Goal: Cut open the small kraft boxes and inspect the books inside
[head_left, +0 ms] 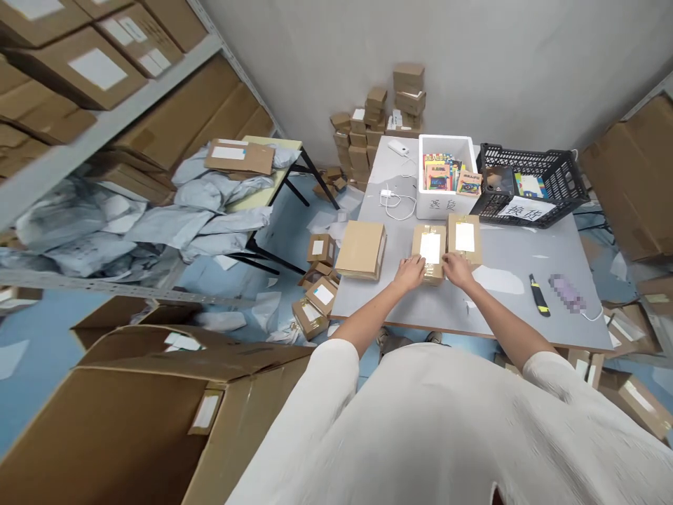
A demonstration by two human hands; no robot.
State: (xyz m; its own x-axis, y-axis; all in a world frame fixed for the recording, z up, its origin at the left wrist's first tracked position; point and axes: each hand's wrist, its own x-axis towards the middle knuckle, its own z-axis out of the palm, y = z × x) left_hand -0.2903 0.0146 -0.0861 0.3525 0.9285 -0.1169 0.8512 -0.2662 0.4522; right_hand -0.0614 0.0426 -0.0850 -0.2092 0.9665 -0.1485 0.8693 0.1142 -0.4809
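Note:
A small taped cardboard box (435, 269) with a white label lies on the grey table, between my two hands. My left hand (409, 273) grips its near left corner with bent fingers. At the box's near right side, my right hand (456, 269) has its fingertips closed on the edge. A second labelled box (472, 257) stands against the right side of the first, just beyond my right hand. Farther left sits a larger plain cardboard box (359, 250), apart from my hands. The undersides of both hands are hidden.
Behind the boxes stand a white foam bin (446, 205) of colourful booklets and a black plastic crate (560, 203). A utility knife (539, 296) and a blurred object (566, 293) lie on the right. A large open carton (110, 421) stands left, near shelves (158, 83) of boxes.

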